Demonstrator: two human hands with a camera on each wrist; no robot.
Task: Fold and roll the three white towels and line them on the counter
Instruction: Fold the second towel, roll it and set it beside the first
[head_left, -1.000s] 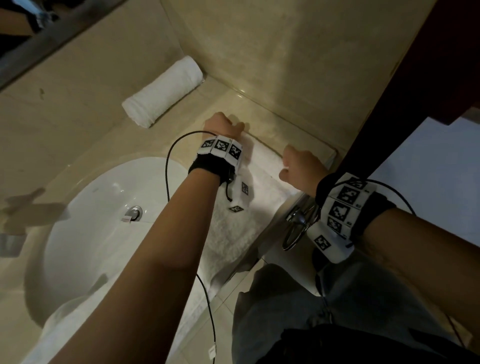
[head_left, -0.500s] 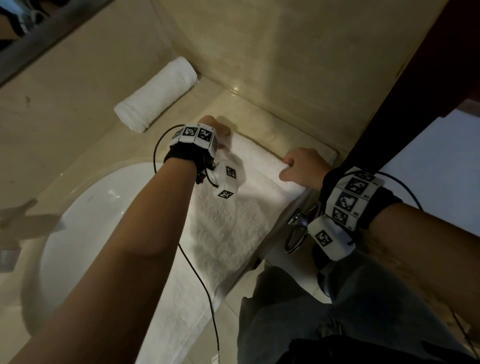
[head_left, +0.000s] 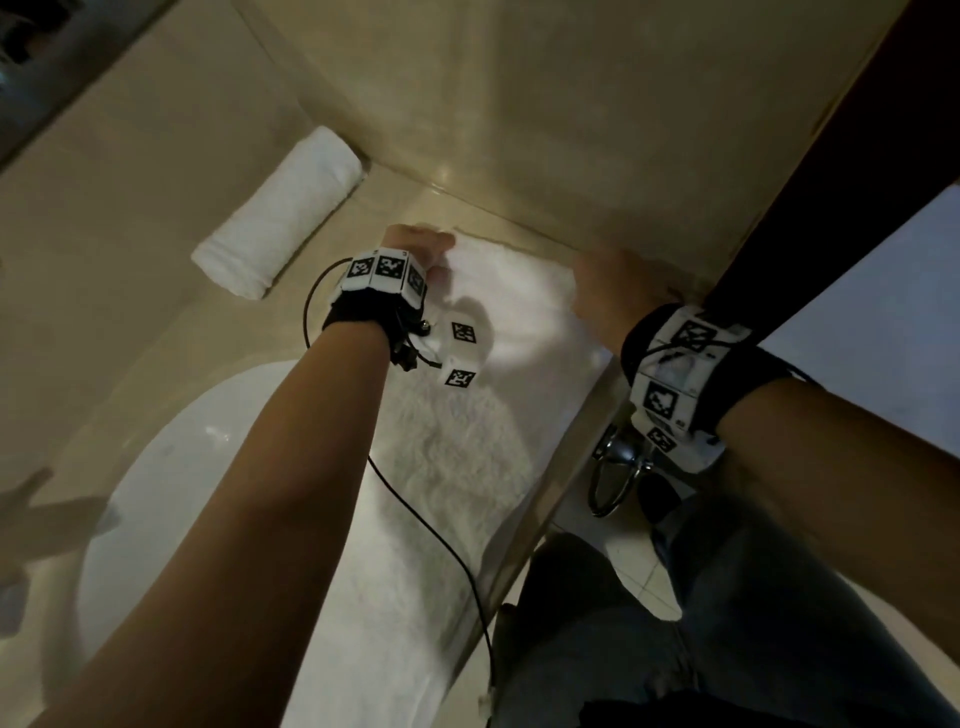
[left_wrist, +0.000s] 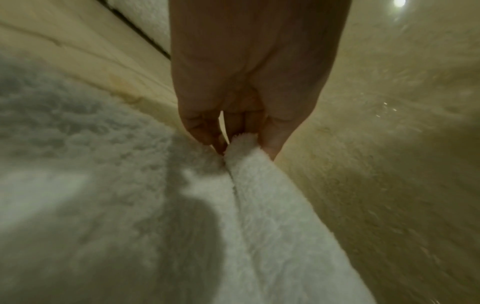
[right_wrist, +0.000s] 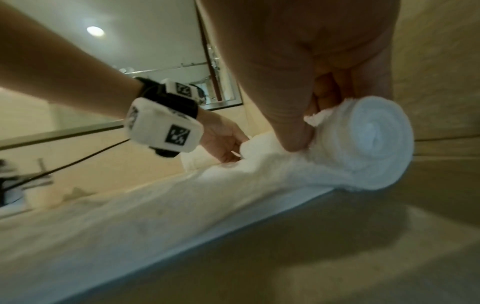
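Note:
A long folded white towel (head_left: 457, 467) lies along the counter's front edge, its far end rolled into a short coil (right_wrist: 374, 144) by the wall. My left hand (head_left: 415, 244) grips the left end of that roll, fingers pinching the terry (left_wrist: 244, 142). At the roll's right end my right hand (head_left: 608, 291) curls its fingers over the coil (right_wrist: 324, 98). A finished rolled towel (head_left: 280, 213) rests against the back wall to the left. I see no third towel.
A white basin (head_left: 171, 499) is sunk in the beige counter (head_left: 130, 338) left of the flat towel. A chrome ring (head_left: 613, 478) hangs under the counter edge by my right wrist. A dark door frame (head_left: 810, 171) stands at right. My legs are below.
Both hands have moved back toward the side wall with the towel's far end, and a roll has formed there. The view shifted slightly left.

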